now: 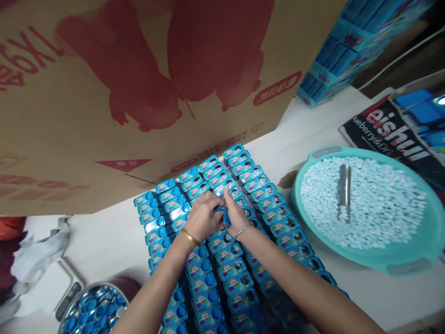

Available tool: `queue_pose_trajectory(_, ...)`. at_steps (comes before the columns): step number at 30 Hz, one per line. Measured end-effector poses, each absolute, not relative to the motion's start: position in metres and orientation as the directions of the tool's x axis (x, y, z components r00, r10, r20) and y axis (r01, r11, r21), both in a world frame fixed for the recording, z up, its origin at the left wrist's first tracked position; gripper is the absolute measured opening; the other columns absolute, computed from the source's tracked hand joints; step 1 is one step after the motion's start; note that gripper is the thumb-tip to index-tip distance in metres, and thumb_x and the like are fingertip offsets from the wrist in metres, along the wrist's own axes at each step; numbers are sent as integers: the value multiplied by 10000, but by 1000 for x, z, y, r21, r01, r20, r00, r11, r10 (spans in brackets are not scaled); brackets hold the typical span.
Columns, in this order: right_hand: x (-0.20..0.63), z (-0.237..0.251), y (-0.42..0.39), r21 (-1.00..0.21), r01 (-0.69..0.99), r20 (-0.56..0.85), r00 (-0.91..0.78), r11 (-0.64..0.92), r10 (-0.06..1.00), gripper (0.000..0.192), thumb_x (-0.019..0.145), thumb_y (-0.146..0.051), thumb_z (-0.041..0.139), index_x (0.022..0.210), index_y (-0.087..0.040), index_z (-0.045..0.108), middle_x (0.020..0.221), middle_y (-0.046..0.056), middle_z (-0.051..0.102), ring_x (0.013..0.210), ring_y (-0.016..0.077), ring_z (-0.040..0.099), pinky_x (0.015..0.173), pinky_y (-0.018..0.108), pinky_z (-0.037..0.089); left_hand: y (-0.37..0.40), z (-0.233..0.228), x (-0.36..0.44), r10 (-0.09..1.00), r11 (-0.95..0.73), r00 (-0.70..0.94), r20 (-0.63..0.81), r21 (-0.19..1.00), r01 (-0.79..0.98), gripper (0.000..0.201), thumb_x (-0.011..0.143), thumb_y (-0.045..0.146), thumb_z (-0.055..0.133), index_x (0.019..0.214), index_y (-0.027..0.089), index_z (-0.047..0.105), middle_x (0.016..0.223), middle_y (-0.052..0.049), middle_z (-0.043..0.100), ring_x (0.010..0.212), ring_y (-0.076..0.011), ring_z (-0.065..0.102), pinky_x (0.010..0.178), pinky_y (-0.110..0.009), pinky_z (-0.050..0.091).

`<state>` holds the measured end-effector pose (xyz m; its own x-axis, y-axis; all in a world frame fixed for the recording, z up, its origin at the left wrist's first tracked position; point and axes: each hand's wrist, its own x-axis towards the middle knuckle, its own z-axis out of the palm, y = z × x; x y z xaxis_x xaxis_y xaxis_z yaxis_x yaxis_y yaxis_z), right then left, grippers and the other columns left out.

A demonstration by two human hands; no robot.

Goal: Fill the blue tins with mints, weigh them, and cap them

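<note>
My left hand [202, 214], with a gold bangle at the wrist, is bent over the middle of the rows with its fingers closed at some blue round caps [225, 217]. Against it, my right hand [235, 214], wearing a thin bracelet, curls round these caps with its thumb pointing forward. Below and around both hands stand long rows of small blue tins [230, 253] with printed lids. Tins on the left side carry blue caps [206, 266]; those on the right show round uncovered holes [291, 222]. My hands and forearms hide part of the middle rows.
A large cardboard box [121, 116] rises behind the rows. To the right, a turquoise basin [368, 262] holds pale blue pieces and a metal scoop [345, 185]. At lower left stands a metal bowl [120, 290] of blue caps, beside a white scale [52, 287]. Stacked blue cartons [333, 60] stand back right.
</note>
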<state>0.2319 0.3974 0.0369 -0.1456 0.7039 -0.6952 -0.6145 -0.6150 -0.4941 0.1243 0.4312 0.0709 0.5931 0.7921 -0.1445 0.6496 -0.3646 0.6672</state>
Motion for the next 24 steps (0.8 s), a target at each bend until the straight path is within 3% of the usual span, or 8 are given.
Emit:
queue_pose_trajectory(4,230,37,397,-358,-702,-747,-181,-616,640,519,711,-700,571,627,-193,497,443,-41,462,346,94,432,285,198,258,433,65,123,879,-237,461,-124,725,647,150,802,145,531,825,186,674,808,-41,614,779,-149,573,738,-272,463)
queue_pose_trajectory(7,234,35,398,-367,-744,-703,-171,-558,690,465,707,-634,630,661,-189,502,454,-51,454,362,90,445,294,180,283,445,64,123,858,-245,493,-148,724,645,190,819,151,501,826,199,684,792,-26,644,759,-138,586,753,-268,455)
queue_pose_trajectory(11,240,33,399,-406,-755,-609,-196,-515,768,378,718,-546,673,811,-197,560,486,-66,468,374,88,454,301,173,301,448,66,129,906,-150,394,-156,751,643,147,795,156,505,831,190,644,674,15,607,649,-115,551,676,-244,438)
queue_pose_trajectory(15,244,32,398,-360,-787,-563,-245,-501,789,358,704,-479,711,892,-202,584,568,-55,521,427,78,479,323,159,308,445,65,128,934,-207,357,-27,772,601,77,758,199,538,720,182,603,743,-11,552,727,-128,526,690,-250,436)
queue_pose_trajectory(17,244,30,395,-369,-784,-560,-242,-500,792,355,696,-442,726,918,-198,597,635,-38,560,455,69,484,340,158,320,448,61,122,962,-172,272,9,796,580,75,731,202,541,659,180,545,780,-17,553,744,-129,521,675,-246,432)
queue_pose_trajectory(19,244,28,392,-422,-750,-561,-225,-510,796,369,693,-429,727,947,-191,604,669,-24,584,460,65,477,350,164,332,455,55,113,995,-27,95,-36,808,589,121,694,186,537,613,186,448,702,7,528,637,-108,483,585,-223,400)
queue_pose_trajectory(21,244,25,389,-500,-696,-560,-195,-516,806,394,690,-437,721,968,-184,601,656,-22,594,446,65,465,351,171,341,466,48,104,995,100,-40,-96,769,631,142,663,160,531,633,198,397,602,44,457,531,-91,415,518,-208,350)
queue_pose_trajectory(24,242,23,385,-576,-631,-572,-143,-520,808,405,674,-470,717,922,-182,579,600,-35,590,412,67,450,340,178,342,484,42,98,992,59,21,-126,598,799,101,665,125,502,703,204,453,576,49,440,539,-109,438,546,-221,344)
